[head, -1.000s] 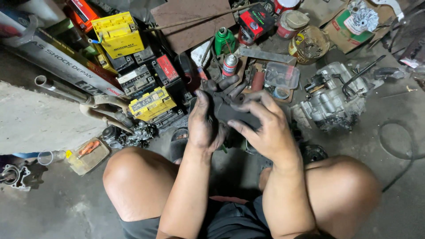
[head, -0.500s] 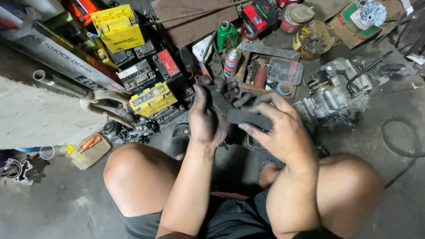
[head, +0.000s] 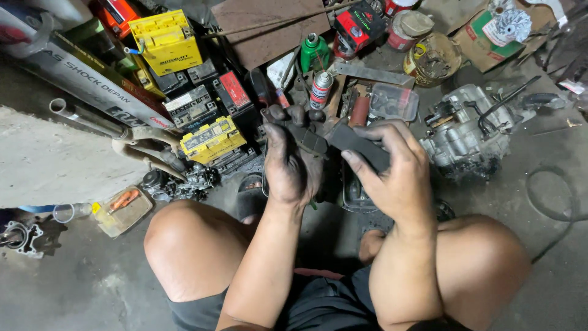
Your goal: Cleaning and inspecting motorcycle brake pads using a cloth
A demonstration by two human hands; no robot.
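Left hand (head: 293,168): fingers curled closed around the left end of a dark flat part (head: 334,142) | Part: held above the floor (head: 79,288) between the knees, long axis left to right | Right hand (head: 392,175): fingers wrapped over its right end | Engine block (head: 468,132) farther right.

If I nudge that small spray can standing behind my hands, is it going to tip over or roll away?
The spray can stands upright, tall and narrow, so a nudge probably tips it. Being round, it would likely roll once down, though the clutter packed around it, such as the green bottle, should stop it quickly. It probably feels light.
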